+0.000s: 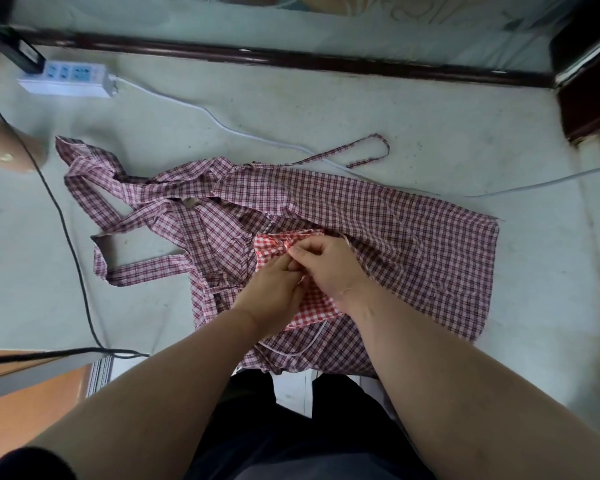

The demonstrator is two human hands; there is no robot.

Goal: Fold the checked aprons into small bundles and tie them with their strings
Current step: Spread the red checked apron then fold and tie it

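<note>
A small folded bundle of red-and-white checked apron (312, 304) lies on top of a larger maroon checked apron (413, 233) spread flat on a pale surface. My left hand (274, 289) and my right hand (326, 265) meet over the bundle. The fingers of both pinch its fabric or string at the top edge; which of the two is hidden by my fingers. The maroon apron's wide straps (118, 202) trail to the left, and a thin string (368, 150) loops off behind it. A white cord (312, 341) curves below the bundle.
A white power strip (66, 77) sits at the back left, its white cable (222, 123) running right under the apron. A black cable (66, 237) crosses the left side. A dark wooden rail (291, 60) borders the back. My dark trousers (291, 427) are below.
</note>
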